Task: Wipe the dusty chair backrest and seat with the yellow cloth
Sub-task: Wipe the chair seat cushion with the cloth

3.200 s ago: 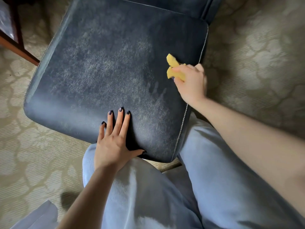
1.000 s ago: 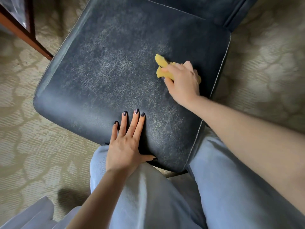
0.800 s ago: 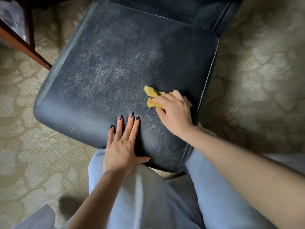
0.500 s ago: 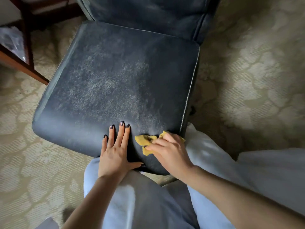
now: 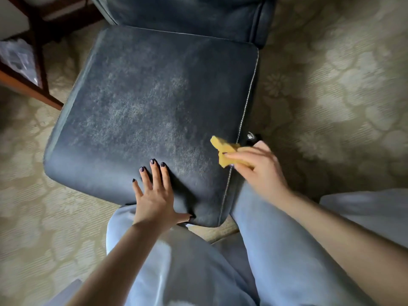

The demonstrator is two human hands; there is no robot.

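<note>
Right hand [image 5: 258, 171] is out at the seat's right edge, fingers curled round the yellow cloth [image 5: 224, 149], and it's blurred. One corner of the cloth pokes up past the fingertips, right over the pale stitched seam. Whether cloth meets leather there, I can't tell. Left hand [image 5: 154, 195] lies flat near the front edge of the seat [image 5: 154, 96], fingers straight and spread, dark-painted nails, thumb stretched along the front rim, holding nothing. A grey haze of dust covers the middle of the dark leather seat, between the two hands and beyond. The backrest [image 5: 187, 14] rises at the top of the view, faintly dusty too. Light blue trousers [image 5: 276, 250] fill the foreground, patterned beige carpet [image 5: 331, 85] all around, and a dark wooden frame [image 5: 37, 62] stands at the upper left.
</note>
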